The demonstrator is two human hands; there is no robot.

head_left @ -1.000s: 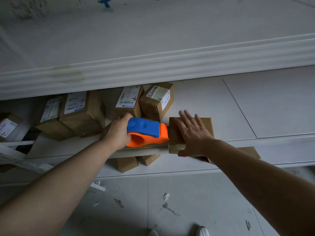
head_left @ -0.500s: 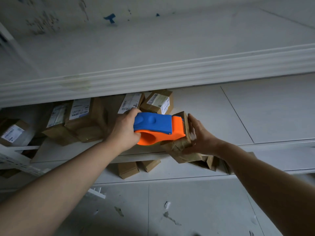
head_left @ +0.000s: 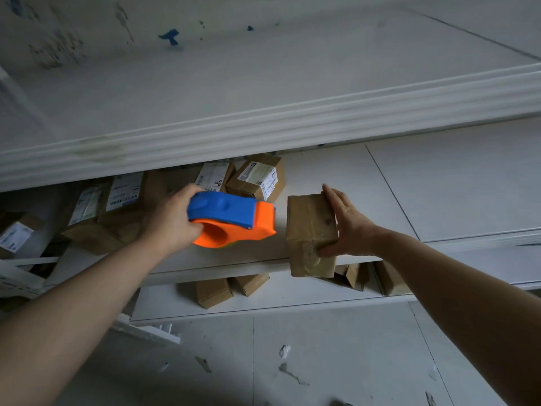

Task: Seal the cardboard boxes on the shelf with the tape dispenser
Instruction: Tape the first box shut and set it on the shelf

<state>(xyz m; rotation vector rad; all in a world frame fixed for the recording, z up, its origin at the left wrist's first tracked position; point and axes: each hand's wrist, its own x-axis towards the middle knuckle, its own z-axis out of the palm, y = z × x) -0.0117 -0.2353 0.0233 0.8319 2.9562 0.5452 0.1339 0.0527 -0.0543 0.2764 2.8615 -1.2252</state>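
Here, the fingers (head_left: 333, 200) of the right hand (head_left: 348, 230) lie along the far side of a small box (head_left: 310, 227), thumb on its near face. They clasp it steady at the front edge of the shelf (head_left: 222, 268), partly overhanging, likely so tape can wrap round. The left hand (head_left: 171, 221) is closed round the tape dispenser (head_left: 231, 218) and holds it just beside the box, not touching. Behind wait other boxes (head_left: 257, 177).

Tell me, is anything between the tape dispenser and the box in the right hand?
Nothing visible. Only bare shelf lies between the tape dispenser, held by the left hand, and the box the right hand grips at the shelf's edge.
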